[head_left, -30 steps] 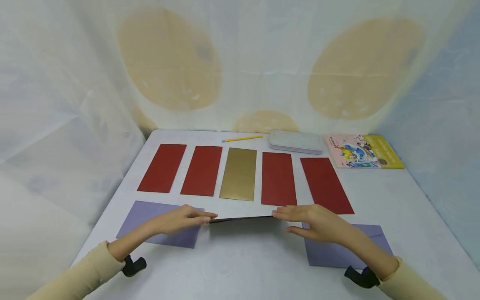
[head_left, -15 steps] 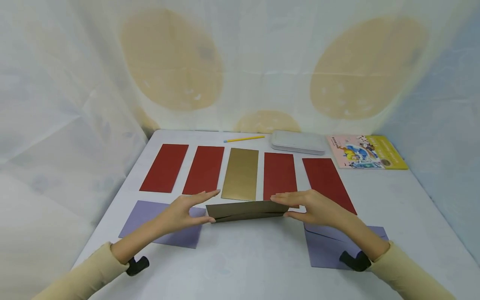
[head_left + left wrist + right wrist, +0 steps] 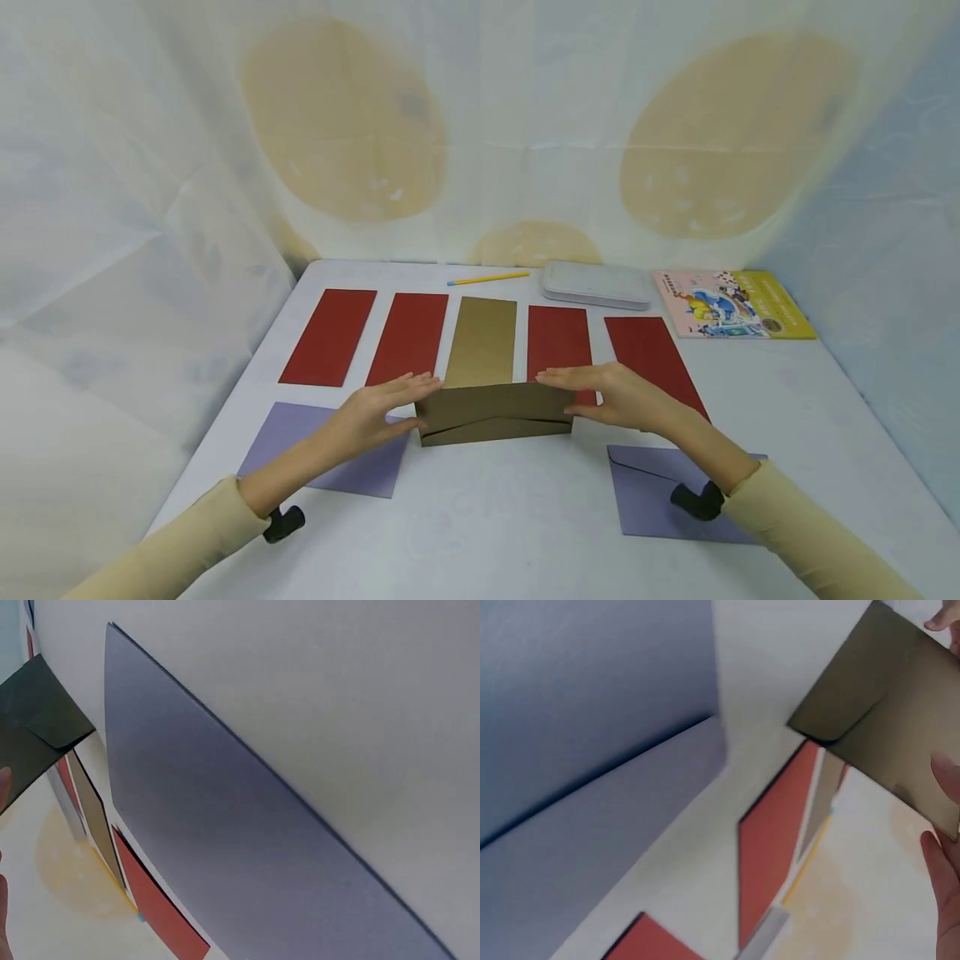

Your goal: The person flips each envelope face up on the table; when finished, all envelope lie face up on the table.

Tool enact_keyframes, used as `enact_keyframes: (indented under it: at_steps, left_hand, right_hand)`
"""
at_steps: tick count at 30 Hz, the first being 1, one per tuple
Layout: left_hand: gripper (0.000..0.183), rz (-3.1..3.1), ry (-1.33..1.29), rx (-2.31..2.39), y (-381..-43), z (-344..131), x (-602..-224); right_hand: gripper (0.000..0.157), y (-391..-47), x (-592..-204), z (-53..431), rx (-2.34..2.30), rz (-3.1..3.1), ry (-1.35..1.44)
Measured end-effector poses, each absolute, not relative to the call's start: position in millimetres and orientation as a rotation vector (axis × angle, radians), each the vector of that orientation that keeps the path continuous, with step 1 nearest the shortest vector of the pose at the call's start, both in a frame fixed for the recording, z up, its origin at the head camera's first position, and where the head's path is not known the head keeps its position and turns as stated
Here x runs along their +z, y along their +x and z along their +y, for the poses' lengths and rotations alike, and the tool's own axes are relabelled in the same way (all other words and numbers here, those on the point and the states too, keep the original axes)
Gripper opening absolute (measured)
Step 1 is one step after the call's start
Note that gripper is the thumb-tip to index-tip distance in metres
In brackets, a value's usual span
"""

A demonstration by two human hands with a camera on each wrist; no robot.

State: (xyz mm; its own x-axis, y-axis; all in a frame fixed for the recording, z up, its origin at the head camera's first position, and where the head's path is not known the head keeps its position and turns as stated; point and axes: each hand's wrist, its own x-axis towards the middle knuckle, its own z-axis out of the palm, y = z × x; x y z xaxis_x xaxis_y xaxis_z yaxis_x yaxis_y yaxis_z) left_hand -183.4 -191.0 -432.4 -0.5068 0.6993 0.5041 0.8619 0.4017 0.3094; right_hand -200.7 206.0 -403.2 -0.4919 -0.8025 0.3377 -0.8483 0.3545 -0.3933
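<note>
A dark gold envelope (image 3: pixel 491 408) is held up on edge between both hands, its flap side facing me. My left hand (image 3: pixel 369 415) pinches its left end, thumb on the near face and fingers along the top. My right hand (image 3: pixel 626 400) grips the other end likewise. In the right wrist view, a thumb lies on the envelope (image 3: pixel 889 712), and its flap edge shows. The left wrist view has one corner of the envelope (image 3: pixel 41 705), with mere slivers of the fingers. Behind it lies a flat gold envelope (image 3: pixel 482 337), its near end hidden.
Several red envelopes (image 3: pixel 327 337) lie in a row on either side of the flat gold one. Purple envelopes lie near left (image 3: pixel 375 471) and near right (image 3: pixel 645 504). A yellow pencil (image 3: pixel 487 278), a pale flat case (image 3: pixel 595 285) and a picture book (image 3: pixel 731 304) sit along the back.
Both hands have raised the dark gold envelope and tilted it from nearly edge-on to show its flap side. It has moved slightly away, now covering the flat gold envelope's near end.
</note>
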Motion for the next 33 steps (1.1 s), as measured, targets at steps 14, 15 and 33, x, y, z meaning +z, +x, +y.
enact_keyframes:
  at_steps: [14,15,33]
  left_hand:
    - [0.072,-2.414,-1.379,-0.808,-195,-188,-437]
    - [0.07,-2.42,-1.389,-0.819,-195,-188,-437]
    - [0.066,-2.606,-1.432,-0.859,-191,-182,-439]
  right_hand:
    - [0.069,-209,-417,210,0.816,-2.593,1.493]
    - [0.069,-208,-416,210,0.818,-2.619,1.487]
    - [0.064,-182,-423,214,0.762,-2.784,1.521]
